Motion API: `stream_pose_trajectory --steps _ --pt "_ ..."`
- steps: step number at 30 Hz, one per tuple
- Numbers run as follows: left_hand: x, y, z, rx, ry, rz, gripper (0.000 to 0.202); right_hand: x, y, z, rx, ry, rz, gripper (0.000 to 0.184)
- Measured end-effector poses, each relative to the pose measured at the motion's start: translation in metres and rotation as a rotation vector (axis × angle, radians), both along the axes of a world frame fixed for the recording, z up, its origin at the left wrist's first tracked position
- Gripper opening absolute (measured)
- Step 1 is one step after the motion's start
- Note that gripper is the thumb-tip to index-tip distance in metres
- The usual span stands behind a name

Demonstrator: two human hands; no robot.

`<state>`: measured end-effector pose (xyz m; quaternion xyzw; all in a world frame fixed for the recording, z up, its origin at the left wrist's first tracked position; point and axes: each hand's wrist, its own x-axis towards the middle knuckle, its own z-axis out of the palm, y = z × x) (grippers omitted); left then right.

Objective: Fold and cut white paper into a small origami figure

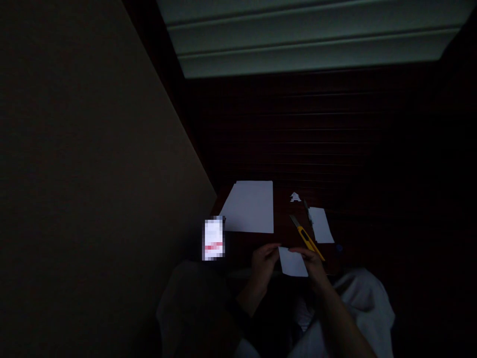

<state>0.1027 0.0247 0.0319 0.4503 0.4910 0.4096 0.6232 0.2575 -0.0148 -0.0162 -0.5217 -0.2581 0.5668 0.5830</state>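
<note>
A small white piece of paper (294,263) is held up between my two hands at the near edge of the dark table. My left hand (264,259) pinches its upper left corner. The fingers of my right hand (313,262) close on its upper right side, with the thumb and finger along the top edge. Just beyond my right hand lies a yellow utility knife (306,237), its blade end pointing away to the left. A small folded white paper figure (295,197) rests farther back on the table.
A stack of white paper sheets (249,206) lies at the table's back left. At the right is a smaller white sheet (322,225), with a dark slim object along its left side. A lit, blurred-out screen (213,239) glows at the left. Walls stand at the left and behind.
</note>
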Motion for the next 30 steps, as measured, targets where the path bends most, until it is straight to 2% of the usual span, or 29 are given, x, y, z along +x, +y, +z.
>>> stream_pose_trajectory --steps 5,11,18,30 --pt "0.0021 -0.0009 0.0067 -0.016 0.075 -0.033 0.022 0.0014 -0.0012 0.0028 -0.012 0.018 -0.016 0.029" --pt "-0.0006 -0.0007 0.0048 -0.037 0.057 -0.075 0.025 0.0027 -0.0015 0.0006 -0.003 0.016 -0.006 0.026" --pt "-0.0012 0.001 0.0034 -0.003 0.052 -0.034 0.025 0.0016 -0.0015 0.0028 -0.021 0.013 0.024 0.028" --pt "-0.0072 -0.0008 -0.0004 -0.071 0.003 -0.055 0.029 -0.0002 -0.0023 0.0037 -0.003 0.021 0.048 0.028"
